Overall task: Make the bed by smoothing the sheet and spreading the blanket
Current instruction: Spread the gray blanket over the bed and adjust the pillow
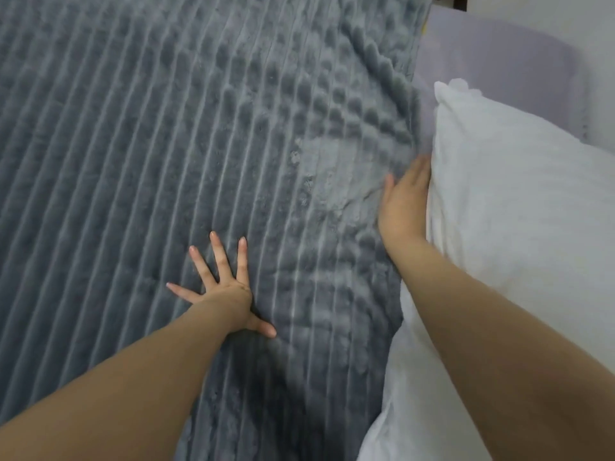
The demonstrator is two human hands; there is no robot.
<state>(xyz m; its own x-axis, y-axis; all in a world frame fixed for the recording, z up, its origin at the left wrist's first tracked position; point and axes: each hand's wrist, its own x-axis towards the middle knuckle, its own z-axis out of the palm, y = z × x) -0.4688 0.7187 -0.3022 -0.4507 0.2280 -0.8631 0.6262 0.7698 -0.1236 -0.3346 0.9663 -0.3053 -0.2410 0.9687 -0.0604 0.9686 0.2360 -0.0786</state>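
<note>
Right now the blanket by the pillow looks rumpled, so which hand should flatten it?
Likely the right hand: it lies at the rumpled patch beside the pillow. The left hand presses the blanket farther away.

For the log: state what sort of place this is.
Most likely a bedroom: a ribbed grey blanket spread flat, a white pillow at its edge, and what looks like a padded lilac headboard behind.
</note>
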